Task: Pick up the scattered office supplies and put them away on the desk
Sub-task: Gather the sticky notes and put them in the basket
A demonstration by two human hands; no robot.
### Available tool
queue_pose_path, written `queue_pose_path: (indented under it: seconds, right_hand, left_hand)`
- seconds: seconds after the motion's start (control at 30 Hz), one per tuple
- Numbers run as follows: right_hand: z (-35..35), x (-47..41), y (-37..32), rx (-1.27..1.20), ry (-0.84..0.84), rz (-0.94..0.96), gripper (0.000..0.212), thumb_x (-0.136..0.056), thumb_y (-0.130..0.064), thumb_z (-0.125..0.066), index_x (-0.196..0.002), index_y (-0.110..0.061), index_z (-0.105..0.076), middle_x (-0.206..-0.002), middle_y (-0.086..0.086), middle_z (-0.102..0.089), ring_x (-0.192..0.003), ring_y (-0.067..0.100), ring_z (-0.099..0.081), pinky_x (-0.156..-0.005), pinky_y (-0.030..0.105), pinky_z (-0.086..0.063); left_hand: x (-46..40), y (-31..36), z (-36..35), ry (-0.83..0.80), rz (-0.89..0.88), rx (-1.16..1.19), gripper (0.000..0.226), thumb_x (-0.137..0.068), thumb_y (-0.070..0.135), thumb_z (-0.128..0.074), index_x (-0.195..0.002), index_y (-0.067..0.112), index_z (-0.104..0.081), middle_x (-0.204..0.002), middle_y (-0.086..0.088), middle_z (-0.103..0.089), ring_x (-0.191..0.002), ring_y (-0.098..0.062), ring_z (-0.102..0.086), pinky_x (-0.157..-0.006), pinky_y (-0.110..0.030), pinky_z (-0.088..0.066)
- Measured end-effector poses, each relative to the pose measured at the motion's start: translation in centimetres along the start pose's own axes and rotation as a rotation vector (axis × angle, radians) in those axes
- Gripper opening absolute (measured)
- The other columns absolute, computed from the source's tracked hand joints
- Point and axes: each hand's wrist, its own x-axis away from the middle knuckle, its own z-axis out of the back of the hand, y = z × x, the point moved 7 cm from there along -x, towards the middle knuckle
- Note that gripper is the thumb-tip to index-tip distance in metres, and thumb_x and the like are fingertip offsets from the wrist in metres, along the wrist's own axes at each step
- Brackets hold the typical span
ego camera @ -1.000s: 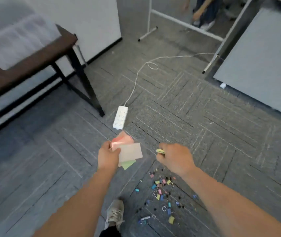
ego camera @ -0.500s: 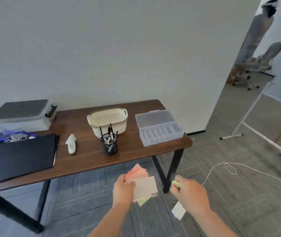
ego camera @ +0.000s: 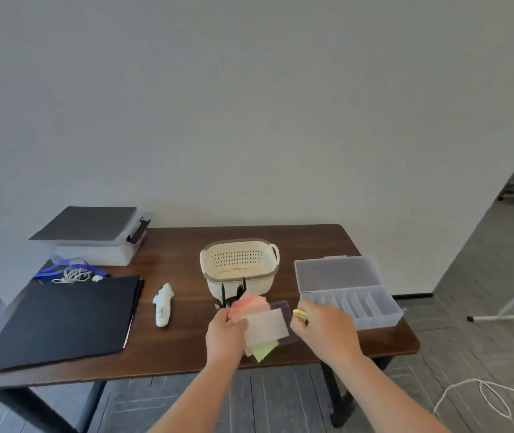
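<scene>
Holding a fanned bundle of sticky notes [ego camera: 260,326], the left hand [ego camera: 226,334] hovered above the front part of the brown table [ego camera: 180,345], its fingers curled round the near-left edge of the bundle in a firm grip. The notes spread out in pink, pale white and green sheets, the pink ones reaching up toward the cream perforated basket [ego camera: 239,267] and the green corner pointing down toward the table's front edge. Just to the right, the right hand [ego camera: 324,329] was clenched round a small yellow item [ego camera: 300,314], of which only a tip showed past the fingers; what it was could not be told. This hand hung close beside the notes and just in front of the clear compartment box [ego camera: 348,292], whose lid stood open behind its row of divided slots. A dark pen holder [ego camera: 229,300] stood in front of the basket, mostly hidden behind the notes. Farther left lay a white handheld device [ego camera: 162,304], apart from a large black folder [ego camera: 59,320] that covered the left part of the table. Behind the folder sat a tangle of white cord on a blue lanyard [ego camera: 71,274], and behind that a lidded storage bin [ego camera: 93,239] against the wall. A white cable [ego camera: 483,398] looped on the grey carpet at the lower right.
</scene>
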Motion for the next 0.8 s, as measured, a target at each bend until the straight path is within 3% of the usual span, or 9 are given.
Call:
queue_pose_path:
  seconds: [0.1, 0.23, 0.33, 0.43, 0.53, 0.6, 0.63, 0.7, 0.8]
  right_hand:
    - [0.5, -6.4, 0.8, -0.029, 0.027, 0.061, 0.015, -0.093, -0.046, -0.048, -0.086, -0.032, -0.049, -0.072, -0.014, -0.056, -0.062, 0.009, -0.057, -0.057, 0.017, -0.049]
    - [0.0, -15.0, -0.3, -0.024, 0.015, 0.210, 0.018, -0.093, -0.041, -0.045, -0.091, -0.026, -0.054, -0.072, -0.009, -0.059, -0.063, 0.013, -0.057, -0.051, 0.028, -0.044]
    - [-1.4, -20.2, -2.0, 0.019, -0.031, 0.328, 0.016, -0.093, -0.036, -0.042, -0.090, -0.023, -0.052, -0.072, -0.004, -0.059, -0.064, 0.019, -0.054, -0.045, 0.029, -0.028]
    - [-4.2, -24.6, -2.9, 0.035, -0.088, 0.378, 0.019, -0.093, -0.036, -0.041, -0.096, -0.024, -0.055, -0.068, -0.005, -0.052, -0.064, 0.020, -0.050, -0.045, 0.029, -0.028]
    - [-7.9, -27.8, -2.8, 0.077, -0.160, 0.391, 0.018, -0.093, -0.034, -0.039, -0.088, -0.021, -0.050, -0.066, -0.004, -0.048, -0.059, 0.019, -0.046, -0.045, 0.030, -0.027]
    - [-10.2, -29.2, -2.8, 0.090, -0.208, 0.390, 0.018, -0.096, -0.034, -0.038, -0.087, -0.022, -0.047, -0.067, -0.004, -0.048, -0.059, 0.019, -0.048, -0.047, 0.031, -0.028]
    - [-11.4, -29.8, -2.8, 0.083, -0.229, 0.376, 0.021, -0.098, -0.037, -0.038, -0.091, -0.022, -0.050, -0.073, -0.004, -0.051, -0.064, 0.019, -0.051, -0.050, 0.031, -0.030]
    - [-13.9, -30.7, -2.4, 0.031, -0.327, 0.308, 0.037, -0.096, -0.052, -0.040, -0.112, -0.023, -0.056, -0.095, -0.002, -0.057, -0.086, 0.019, -0.056, -0.062, 0.032, -0.039]
    - [-17.2, -30.9, -2.1, 0.047, -0.482, 0.263, 0.051, -0.089, -0.058, -0.043, -0.130, -0.029, -0.051, -0.130, 0.001, -0.051, -0.121, 0.025, -0.043, -0.088, 0.041, -0.043]
  left_hand:
    - [-4.6, 3.2, -0.9, 0.073, -0.016, 0.011, 0.018, -0.087, 0.010, -0.049, -0.100, 0.017, -0.059, -0.090, -0.001, -0.062, -0.077, -0.014, -0.057, -0.053, -0.026, -0.042]
    - [-11.5, 5.8, -0.9, 0.168, -0.016, -0.011, 0.025, -0.086, 0.013, -0.053, -0.109, 0.018, -0.060, -0.095, -0.003, -0.063, -0.078, -0.017, -0.061, -0.059, -0.034, -0.055]
    - [-16.0, 6.7, -0.9, 0.194, 0.008, -0.059, 0.017, -0.086, 0.012, -0.053, -0.100, 0.018, -0.061, -0.089, -0.005, -0.064, -0.075, -0.019, -0.062, -0.064, -0.035, -0.057]
    - [-20.3, 6.8, -1.2, 0.196, 0.002, -0.107, 0.014, -0.086, 0.012, -0.053, -0.093, 0.019, -0.061, -0.086, -0.008, -0.064, -0.068, -0.018, -0.061, -0.055, -0.031, -0.054]
    - [-24.7, 5.7, -1.6, 0.192, 0.014, -0.192, 0.013, -0.087, 0.012, -0.054, -0.079, 0.022, -0.057, -0.084, -0.006, -0.063, -0.066, -0.020, -0.062, -0.061, -0.036, -0.056]
    - [-27.3, 4.5, -2.2, 0.162, 0.020, -0.268, 0.009, -0.087, 0.011, -0.053, -0.088, 0.018, -0.060, -0.074, -0.001, -0.060, -0.055, -0.016, -0.059, -0.052, -0.033, -0.054]
    - [-28.4, 3.7, -2.5, 0.139, 0.022, -0.310, 0.014, -0.087, 0.012, -0.052, -0.095, 0.014, -0.062, -0.068, 0.002, -0.056, -0.050, -0.015, -0.055, -0.046, -0.029, -0.048]
    - [-29.9, 2.4, -3.2, 0.071, 0.046, -0.385, 0.024, -0.089, 0.014, -0.047, -0.106, 0.008, -0.062, -0.067, 0.000, -0.055, -0.055, -0.017, -0.051, -0.052, -0.025, -0.039]
    - [-30.6, 1.5, -3.6, 0.015, 0.052, -0.505, 0.037, -0.095, 0.014, -0.039, -0.130, 0.012, -0.052, -0.118, -0.007, -0.060, -0.099, -0.024, -0.059, -0.075, -0.029, -0.042]
